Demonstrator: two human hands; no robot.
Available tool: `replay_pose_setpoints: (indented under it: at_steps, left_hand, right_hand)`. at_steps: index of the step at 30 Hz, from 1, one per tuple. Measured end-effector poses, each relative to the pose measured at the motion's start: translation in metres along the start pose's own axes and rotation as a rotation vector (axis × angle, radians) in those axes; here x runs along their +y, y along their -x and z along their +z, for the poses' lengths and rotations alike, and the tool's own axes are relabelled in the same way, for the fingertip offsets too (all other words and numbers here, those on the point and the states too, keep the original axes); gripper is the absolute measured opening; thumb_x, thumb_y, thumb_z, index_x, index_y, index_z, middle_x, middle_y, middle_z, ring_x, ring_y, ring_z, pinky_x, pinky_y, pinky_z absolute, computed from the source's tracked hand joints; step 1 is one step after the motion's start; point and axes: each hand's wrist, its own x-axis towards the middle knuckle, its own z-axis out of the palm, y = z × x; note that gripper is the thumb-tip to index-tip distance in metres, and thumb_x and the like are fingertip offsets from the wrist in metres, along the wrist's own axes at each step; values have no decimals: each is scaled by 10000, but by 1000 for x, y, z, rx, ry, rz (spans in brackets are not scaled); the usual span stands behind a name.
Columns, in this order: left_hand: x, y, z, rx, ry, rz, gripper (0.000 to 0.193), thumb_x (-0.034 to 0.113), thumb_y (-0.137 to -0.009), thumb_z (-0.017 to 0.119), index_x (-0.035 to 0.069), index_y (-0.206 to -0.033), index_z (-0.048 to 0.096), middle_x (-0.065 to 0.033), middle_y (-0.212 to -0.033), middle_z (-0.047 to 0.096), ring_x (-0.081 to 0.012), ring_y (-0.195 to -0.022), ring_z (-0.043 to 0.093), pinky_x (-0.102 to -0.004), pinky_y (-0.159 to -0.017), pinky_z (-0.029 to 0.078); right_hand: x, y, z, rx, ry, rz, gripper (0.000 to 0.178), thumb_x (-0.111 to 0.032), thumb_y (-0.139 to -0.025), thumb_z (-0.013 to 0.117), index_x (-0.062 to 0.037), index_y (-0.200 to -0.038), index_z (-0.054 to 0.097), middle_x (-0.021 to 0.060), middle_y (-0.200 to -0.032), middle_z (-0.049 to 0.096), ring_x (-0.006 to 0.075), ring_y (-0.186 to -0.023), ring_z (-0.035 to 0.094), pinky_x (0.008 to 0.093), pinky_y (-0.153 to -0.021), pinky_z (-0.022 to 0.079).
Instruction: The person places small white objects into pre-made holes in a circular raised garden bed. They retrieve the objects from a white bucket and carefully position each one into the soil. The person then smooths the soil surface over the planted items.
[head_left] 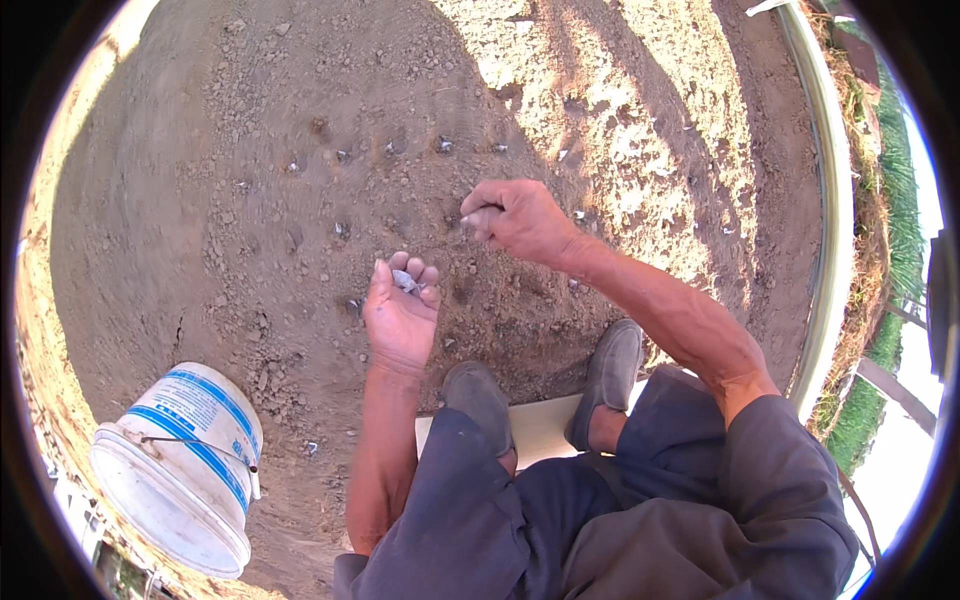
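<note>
My left hand (400, 315) is turned palm up with its fingers curled round several small whitish-grey pieces (405, 281). To its upper right, my right hand (520, 220) hangs just over the soil (390, 200). Its thumb and fingers are pinched together, and whatever is between them is too small or hidden to name. Similar pale pieces lie in small hollows in rough rows, among them one pale piece (444, 145) beyond my hands and another pale piece (341, 230) to the left.
At the lower left stands a white bucket (205, 410) with blue bands and a wire handle. My dark shoes (478, 405) rest at the soil beside a pale board (540, 425). A pale curved edging (828, 200) runs along the right, with green plants (900, 190) past it.
</note>
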Motion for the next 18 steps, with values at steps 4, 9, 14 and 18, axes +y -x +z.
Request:
replay_pose_setpoints:
  at_steps: [4, 9, 14, 18]
  left_hand:
    - [33, -6, -11, 241, -249, 112, 295, 361, -1001, 508, 139, -807, 523, 34, -626, 483, -97, -507, 451, -232, -389, 323]
    - [40, -11, -14, 398, -417, 110, 361, 394, -976, 534, 177, -698, 456, 70, -504, 372, -66, -373, 326, -229, -335, 234]
    - [43, -15, -16, 370, -429, 91, 355, 401, -949, 583, 168, -711, 459, 58, -528, 389, -59, -394, 344, -217, -351, 270]
    - [42, -17, -13, 423, -452, 95, 374, 413, -967, 544, 178, -695, 443, 70, -498, 368, -73, -371, 317, -239, -349, 241]
  right_hand:
    - [17, -57, -51, 194, -256, 193, 120, -61, -928, 621, -3, -1021, 669, 38, -821, 691, 72, -718, 652, 191, -612, 560]
    - [15, -103, -65, 265, -66, 124, 122, -81, -902, 650, -10, -999, 670, 25, -787, 670, 68, -692, 627, 217, -598, 531]
    - [21, -141, -56, 357, 281, -68, 125, -135, -814, 658, -64, -905, 706, 121, -824, 699, 245, -759, 664, 353, -728, 538]
    - [13, -158, -44, 367, 510, -190, 134, -102, -790, 615, -72, -892, 695, 162, -865, 695, 321, -817, 667, 395, -766, 535]
